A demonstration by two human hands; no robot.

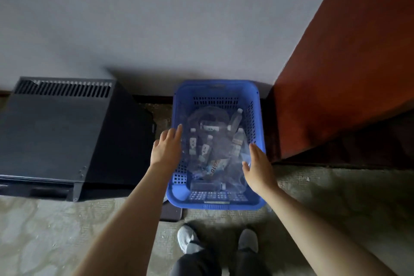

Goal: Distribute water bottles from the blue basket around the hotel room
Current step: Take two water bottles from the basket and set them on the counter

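Basket [216,91] on floor against wall, long axis running away from feet; bottles [192,143] lie jumbled inside. Left hand [167,149] at left rim, right hand [257,163] at right rim, both flat-fingered, gripping nothing; equally near

**Only one number legible in the basket**

From my feed, the one mark I can make out is "10" in orange on a white wrapper [214,166] lying near the middle of the blue basket [257,119], just left of my right hand. The water bottles [192,143] carry white labels with small dark marks, but these are too blurred for me to read. Nothing else I see bears any text.
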